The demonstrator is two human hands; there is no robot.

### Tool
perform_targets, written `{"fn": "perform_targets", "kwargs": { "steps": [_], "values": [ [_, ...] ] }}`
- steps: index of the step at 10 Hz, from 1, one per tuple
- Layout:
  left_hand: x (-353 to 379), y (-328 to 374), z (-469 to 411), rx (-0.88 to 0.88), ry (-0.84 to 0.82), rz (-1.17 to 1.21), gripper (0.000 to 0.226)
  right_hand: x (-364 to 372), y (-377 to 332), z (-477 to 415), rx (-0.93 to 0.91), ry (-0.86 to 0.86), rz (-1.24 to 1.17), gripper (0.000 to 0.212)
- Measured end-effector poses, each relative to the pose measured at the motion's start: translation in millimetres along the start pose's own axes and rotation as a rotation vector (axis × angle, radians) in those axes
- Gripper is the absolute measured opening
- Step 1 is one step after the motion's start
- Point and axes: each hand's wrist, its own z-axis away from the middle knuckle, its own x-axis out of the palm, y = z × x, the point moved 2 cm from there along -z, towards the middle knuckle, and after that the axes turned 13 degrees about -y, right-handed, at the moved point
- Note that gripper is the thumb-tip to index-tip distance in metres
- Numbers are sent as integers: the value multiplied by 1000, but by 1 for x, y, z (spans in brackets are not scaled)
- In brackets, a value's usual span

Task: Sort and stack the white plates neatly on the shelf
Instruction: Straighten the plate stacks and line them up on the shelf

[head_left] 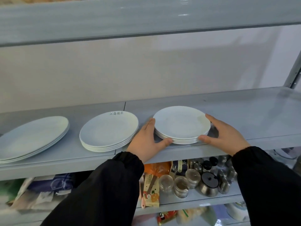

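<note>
Three stacks of white plates stand on the grey shelf (pixel 244 115). The small stack (pixel 180 123) holds several plates and sits right of centre. My left hand (pixel 146 141) cups its left edge, thumb against the front rim. My right hand (pixel 224 132) cups its right edge, thumb touching the front rim. A middle stack (pixel 108 131) has grey lettering on the top plate's far rim. A stack of larger plates (pixel 32 137) lies at the far left, partly cut off by the frame.
Another shelf board (pixel 146 18) runs overhead. A metal upright (pixel 293 74) stands at the right. On the shelf below are glass jars (pixel 180 186), steel canisters (pixel 209 183), an orange packet (pixel 156 167), a boxed item (pixel 151 191) and bags (pixel 40 190).
</note>
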Motion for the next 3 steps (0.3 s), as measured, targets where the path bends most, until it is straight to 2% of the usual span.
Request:
{"fn": "perform_targets", "kwargs": {
  "steps": [1, 2, 3],
  "values": [
    [1, 7, 4, 7, -22, -80, 99, -2, -3, 3, 26, -20, -10, 83],
    [-6, 13, 12, 5, -97, -130, 98, -1, -9, 5, 39, -27, -177, 84],
    [-28, 21, 28, 98, -77, -189, 86, -14, -9, 23, 61, 175, -377, 76]
  ]
}}
